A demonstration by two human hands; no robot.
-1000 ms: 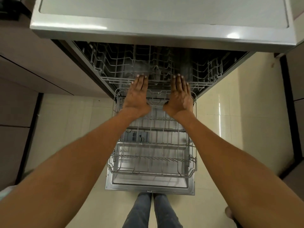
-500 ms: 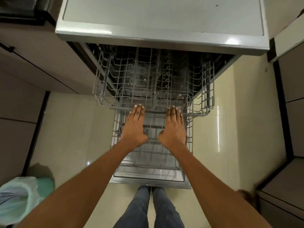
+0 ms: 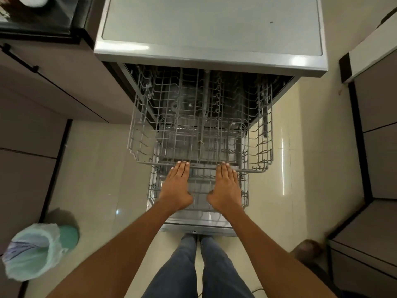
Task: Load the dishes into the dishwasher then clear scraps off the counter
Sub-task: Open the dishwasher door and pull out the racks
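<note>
Dishwasher (image 3: 210, 50) fills the top middle of the frame with its empty wire rack (image 3: 199, 130) out, stiff and probably light, so keep your flat left hand (image 3: 176, 188) and right hand (image 3: 227, 188) on its front bar.

A silver-grey dishwasher (image 3: 211, 29) with a paler grey top panel stands at the far centre. Its upper rack (image 3: 199, 125) and lower rack (image 3: 197, 186) are light grey wire in a grid pattern. The floor (image 3: 96, 168) is glossy cream tile. Cabinets (image 3: 43, 100) to the left are brownish grey with thin dark lines. A mint-green bin (image 3: 36, 252) sits near left, lined with a pale translucent bag. Blue jeans (image 3: 199, 269) show nearest.
</note>
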